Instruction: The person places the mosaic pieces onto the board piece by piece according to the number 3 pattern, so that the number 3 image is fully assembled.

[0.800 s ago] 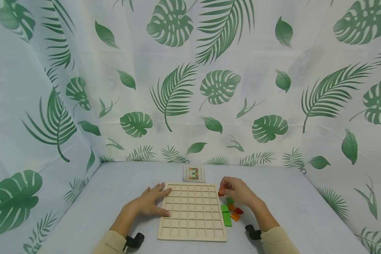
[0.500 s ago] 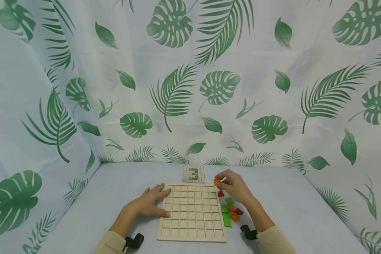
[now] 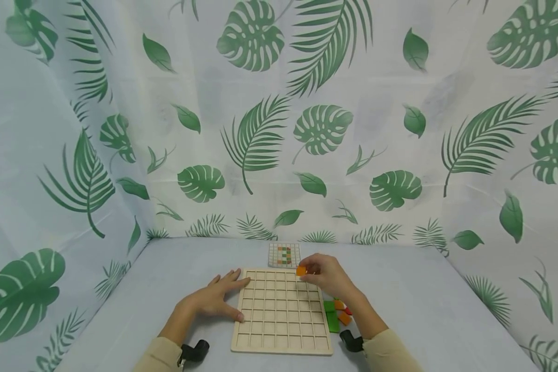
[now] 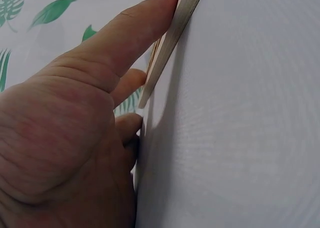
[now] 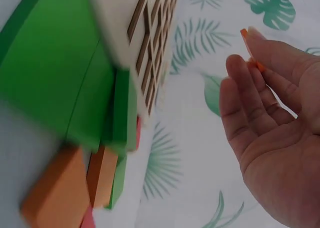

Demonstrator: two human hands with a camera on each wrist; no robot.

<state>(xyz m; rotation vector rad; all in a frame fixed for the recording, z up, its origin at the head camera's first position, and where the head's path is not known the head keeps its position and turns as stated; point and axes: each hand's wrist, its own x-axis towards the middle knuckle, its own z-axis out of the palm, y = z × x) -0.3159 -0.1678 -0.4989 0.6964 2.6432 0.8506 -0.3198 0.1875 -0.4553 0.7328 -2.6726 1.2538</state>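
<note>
My right hand (image 3: 325, 274) pinches an orange tile (image 3: 300, 271) at its fingertips, left of the palm; gridded wooden board (image 3: 281, 314) below that hand; my left hand (image 3: 214, 300), fingers spread, touches the board's left edge

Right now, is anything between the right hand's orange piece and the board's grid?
Nothing visible: the right hand pinches the orange piece near the far edge of the wooden board; the left hand touches its left edge.
</note>
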